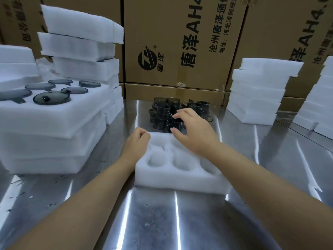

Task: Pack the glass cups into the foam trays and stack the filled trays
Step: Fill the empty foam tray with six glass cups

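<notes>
Nearest, the foam tray (180, 179) is empty; my left hand (137, 141) grips its corner to steady it. My right hand (194, 130), fingers loose, reaches toward the glass cups (162, 112).

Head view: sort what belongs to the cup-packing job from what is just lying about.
Job in hand:
foam tray
glass cups
left hand, at the tray's corner
right hand, reaching at the cups
filled trays, stacked left
empty trays, stacked right

Just there:
cardboard boxes behind
steel table
</notes>
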